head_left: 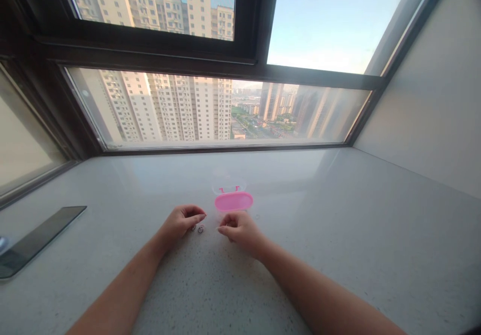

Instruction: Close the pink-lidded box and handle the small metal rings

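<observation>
A small pink oval box (pixel 233 201) lies on the pale stone sill (pixel 338 234), its clear lid (pixel 228 184) swung open behind it. My left hand (pixel 181 221) rests just left of the box with its fingers curled inward. Beside its fingertips lie small silvery rings (pixel 200 229) on the stone. My right hand (pixel 239 229) sits directly in front of the box, fingers pinched together; whatever they hold is too small to make out. The two hands are close, fingertips almost meeting.
A dark flat phone-like slab (pixel 37 238) lies at the far left of the sill. A wide window (pixel 221 109) with dark frames runs along the back, and a plain wall (pixel 432 94) rises on the right.
</observation>
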### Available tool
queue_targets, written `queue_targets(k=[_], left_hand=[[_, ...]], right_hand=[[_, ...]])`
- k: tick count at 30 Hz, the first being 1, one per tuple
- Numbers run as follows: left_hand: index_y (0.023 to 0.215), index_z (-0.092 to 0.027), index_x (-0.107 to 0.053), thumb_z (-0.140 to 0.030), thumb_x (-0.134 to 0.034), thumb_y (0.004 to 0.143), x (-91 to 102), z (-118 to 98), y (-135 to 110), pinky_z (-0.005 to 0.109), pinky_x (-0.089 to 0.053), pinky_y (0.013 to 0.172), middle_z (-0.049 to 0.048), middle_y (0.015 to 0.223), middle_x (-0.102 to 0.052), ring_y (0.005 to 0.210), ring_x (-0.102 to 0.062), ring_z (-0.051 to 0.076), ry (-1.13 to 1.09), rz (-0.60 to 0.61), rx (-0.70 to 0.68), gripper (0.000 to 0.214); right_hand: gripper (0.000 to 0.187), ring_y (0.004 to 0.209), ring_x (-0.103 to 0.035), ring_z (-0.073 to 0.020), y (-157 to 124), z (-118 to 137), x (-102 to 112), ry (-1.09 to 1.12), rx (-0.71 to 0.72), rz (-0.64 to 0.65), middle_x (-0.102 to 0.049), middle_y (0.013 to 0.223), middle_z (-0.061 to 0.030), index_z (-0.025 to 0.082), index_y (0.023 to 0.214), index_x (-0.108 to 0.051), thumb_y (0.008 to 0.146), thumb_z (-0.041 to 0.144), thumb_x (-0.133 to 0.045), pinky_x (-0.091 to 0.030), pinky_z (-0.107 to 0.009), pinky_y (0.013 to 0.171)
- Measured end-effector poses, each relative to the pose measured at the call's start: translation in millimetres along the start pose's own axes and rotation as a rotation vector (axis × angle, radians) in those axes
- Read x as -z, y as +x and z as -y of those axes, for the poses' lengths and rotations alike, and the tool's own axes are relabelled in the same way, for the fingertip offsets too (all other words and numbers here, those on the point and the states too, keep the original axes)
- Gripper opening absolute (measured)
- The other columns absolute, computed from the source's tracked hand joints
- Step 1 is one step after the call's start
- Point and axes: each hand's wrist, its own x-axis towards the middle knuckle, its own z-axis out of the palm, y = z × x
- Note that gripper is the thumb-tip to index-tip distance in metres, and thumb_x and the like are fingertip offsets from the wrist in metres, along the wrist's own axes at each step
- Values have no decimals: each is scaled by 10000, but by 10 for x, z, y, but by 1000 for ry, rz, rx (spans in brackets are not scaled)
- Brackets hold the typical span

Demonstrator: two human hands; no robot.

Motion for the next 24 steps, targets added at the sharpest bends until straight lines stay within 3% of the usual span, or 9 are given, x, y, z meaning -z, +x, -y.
queue_targets(k=[8,18,24], left_hand=[[763,-116,-630,-376,-594,666,13,-14,7,200,-277,440,-9,571,-539,464,-400,90,42,30,13,280],[711,-127,-649,-375,-606,643,-11,-82,-5,204,-276,450,-25,522,-536,468,-403,97,47,16,2,261],[699,-130,-645,-365,-597,646,-7,-67,2,204,-264,444,-34,501,-517,453,-385,88,37,19,-14,246]], right_hand=[[70,409,-412,-67,8,-14,-23,-42,1,-58,-450,452,50,130,638,-549,651,183,-593,-293,-174,405],[39,355,-400,-48,84,-40,20,-122,-126,69,-497,515,40,145,679,-511,698,122,-536,-284,-157,356],[54,316,-408,-50,106,9,31,-126,-150,44,-420,503,63,159,702,-478,734,146,-521,-267,-148,309]])
